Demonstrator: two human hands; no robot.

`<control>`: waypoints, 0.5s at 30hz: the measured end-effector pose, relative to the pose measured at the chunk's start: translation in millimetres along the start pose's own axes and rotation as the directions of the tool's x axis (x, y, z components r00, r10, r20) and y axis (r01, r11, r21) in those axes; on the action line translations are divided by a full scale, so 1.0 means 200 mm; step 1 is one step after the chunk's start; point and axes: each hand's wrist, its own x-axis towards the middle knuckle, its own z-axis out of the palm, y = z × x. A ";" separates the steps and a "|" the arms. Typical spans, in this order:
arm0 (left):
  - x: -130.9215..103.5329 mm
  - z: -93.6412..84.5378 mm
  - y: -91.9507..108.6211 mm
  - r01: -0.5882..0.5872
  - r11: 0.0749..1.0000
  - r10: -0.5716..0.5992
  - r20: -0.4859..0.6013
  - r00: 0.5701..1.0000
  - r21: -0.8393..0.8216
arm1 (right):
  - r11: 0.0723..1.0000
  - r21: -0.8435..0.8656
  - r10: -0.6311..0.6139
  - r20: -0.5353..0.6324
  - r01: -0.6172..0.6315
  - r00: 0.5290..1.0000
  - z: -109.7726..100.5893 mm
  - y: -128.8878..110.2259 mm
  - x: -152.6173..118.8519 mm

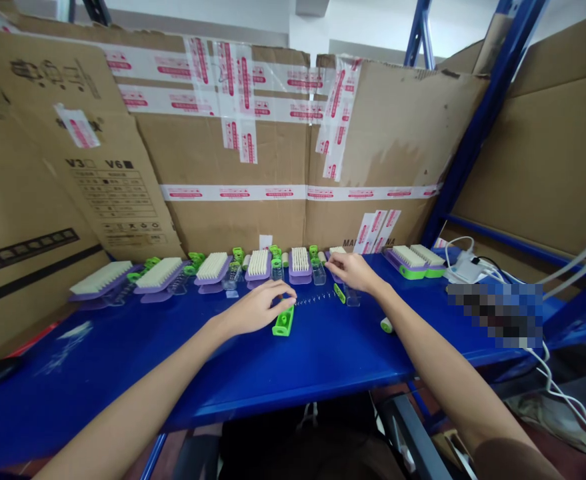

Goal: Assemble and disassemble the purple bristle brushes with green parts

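Head view: at a blue workbench (323,353) walled in with taped cardboard (233,200), my left hand (257,308) rests with fingers curled over a green plastic holder (283,322), touching it rather than clamping it. My right hand (353,271) pinches the end of a thin spring (317,299) beside a purple brush (337,252). Six purple brushes (211,267) already stand in a row with their green parts; a small white roller (387,325) and two more brushes (415,260) to the right remain loose.

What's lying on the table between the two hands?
In the head view, a thin metal spring lies between the left hand and right hand.
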 end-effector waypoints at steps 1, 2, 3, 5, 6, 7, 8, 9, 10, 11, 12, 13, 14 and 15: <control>0.00 0.00 0.00 -0.002 1.000 0.002 0.012 1.000 -0.001 | 1.000 -0.012 -0.010 0.015 0.010 1.000 0.00 0.00 0.00; 0.00 0.00 0.00 -0.006 1.000 0.006 0.023 1.000 -0.001 | 0.999 -0.027 -0.016 0.029 0.017 0.999 -0.01 0.00 0.00; 0.00 0.01 0.00 -0.011 1.000 0.011 0.034 0.999 -0.002 | 0.999 -0.041 -0.019 0.040 0.021 0.999 -0.02 0.00 0.00; 0.00 0.01 0.01 -0.019 1.000 0.019 0.049 0.999 -0.003 | 0.998 -0.056 -0.012 0.052 0.015 0.999 -0.03 0.00 0.00; 0.00 0.01 0.01 -0.021 1.000 0.021 0.055 0.998 -0.003 | 0.998 -0.056 -0.004 0.054 0.007 0.999 -0.04 0.00 0.00; 0.00 0.01 0.01 -0.021 1.000 0.021 0.059 0.998 -0.003 | 0.998 -0.057 0.006 0.056 -0.003 0.998 -0.05 0.00 0.00; 0.00 0.01 0.01 -0.020 1.000 0.020 0.060 0.998 -0.002 | 0.998 -0.061 0.017 0.057 -0.013 0.998 -0.06 0.00 0.00; 0.00 0.01 0.01 -0.018 1.000 0.018 0.060 0.998 -0.001 | 0.997 -0.069 0.027 0.058 -0.023 0.998 -0.07 0.00 -0.01; 0.00 0.01 0.01 -0.013 1.000 0.013 0.060 0.998 0.001 | 0.996 -0.082 0.034 0.059 -0.029 0.998 -0.08 0.00 -0.01; 0.00 0.01 0.01 -0.007 1.000 0.006 0.061 0.998 0.004 | 0.995 -0.096 0.039 0.058 -0.033 0.998 -0.09 0.01 -0.01; 0.00 0.01 0.01 0.002 1.000 -0.003 0.063 0.998 0.006 | 0.993 -0.111 0.042 0.055 -0.036 0.998 -0.09 0.01 -0.01; 0.00 0.01 0.01 0.012 1.000 -0.013 0.065 0.998 0.008 | 0.992 -0.124 0.044 0.050 -0.038 0.998 -0.10 0.02 0.00; 0.00 0.01 0.01 0.021 1.000 -0.021 0.066 0.998 0.009 | 0.990 -0.136 0.047 0.046 -0.041 0.998 -0.11 0.03 0.00; 0.00 0.01 0.00 0.026 1.000 -0.027 0.067 0.997 0.010 | 0.988 -0.144 0.056 0.045 -0.048 0.997 -0.12 0.03 0.00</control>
